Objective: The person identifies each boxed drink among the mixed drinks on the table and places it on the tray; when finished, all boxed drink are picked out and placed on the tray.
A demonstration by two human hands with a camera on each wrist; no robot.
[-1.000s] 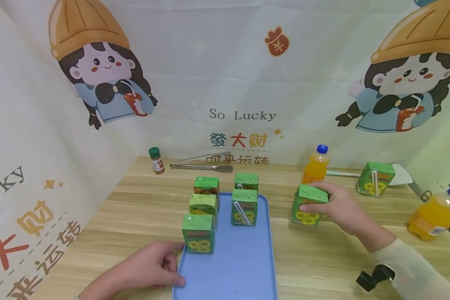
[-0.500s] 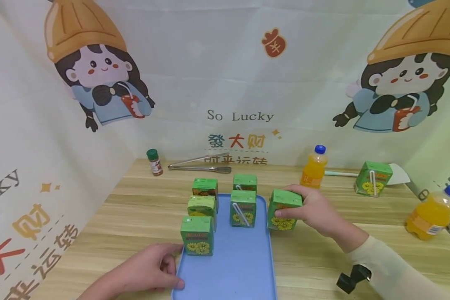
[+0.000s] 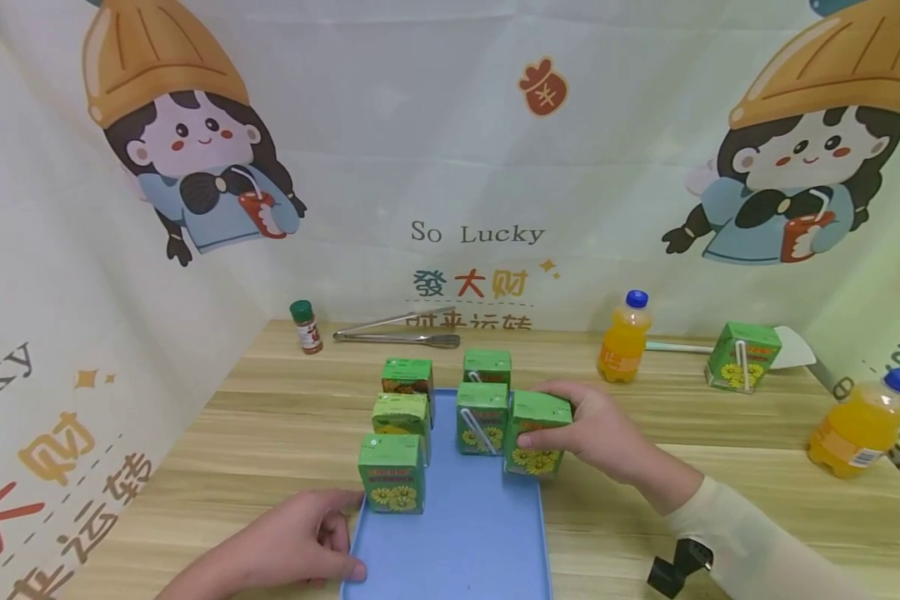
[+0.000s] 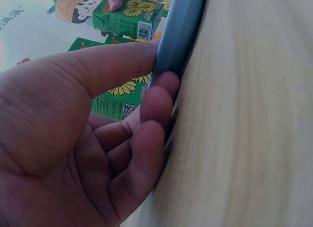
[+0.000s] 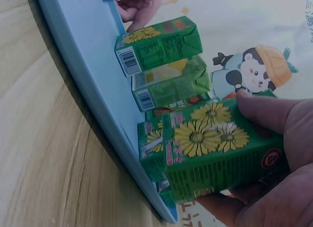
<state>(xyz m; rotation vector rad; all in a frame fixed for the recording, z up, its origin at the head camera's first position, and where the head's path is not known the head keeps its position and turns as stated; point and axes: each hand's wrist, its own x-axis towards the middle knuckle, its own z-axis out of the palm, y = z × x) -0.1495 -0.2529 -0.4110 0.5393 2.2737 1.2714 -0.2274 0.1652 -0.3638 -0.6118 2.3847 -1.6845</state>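
My right hand (image 3: 596, 433) holds a green drink carton (image 3: 537, 435) with yellow flowers, thumb on its front, over the right edge of the blue tray (image 3: 465, 542). In the right wrist view the carton (image 5: 210, 134) is upheld between thumb and fingers, hiding part of the cartons behind. On the tray's left side stand a flowered carton (image 3: 392, 475), a lighter green carton (image 3: 401, 413) and a dark-fronted carton (image 3: 408, 377). Two more, a near carton (image 3: 482, 421) and a far carton (image 3: 487, 365), stand at right. My left hand (image 3: 292, 537) grips the tray's left rim, fingers curled against it.
Behind the tray lie metal tongs (image 3: 397, 336), with a green-capped spice jar (image 3: 307, 327) to their left. An orange drink bottle (image 3: 625, 337), another bottle (image 3: 862, 425), a carton (image 3: 744, 358) and a white spatula (image 3: 795, 348) are on the table's right side.
My right hand has carried the flowered carton leftward from the table beside the tray to over the tray's right edge. The left hand has stayed at the tray's rim.
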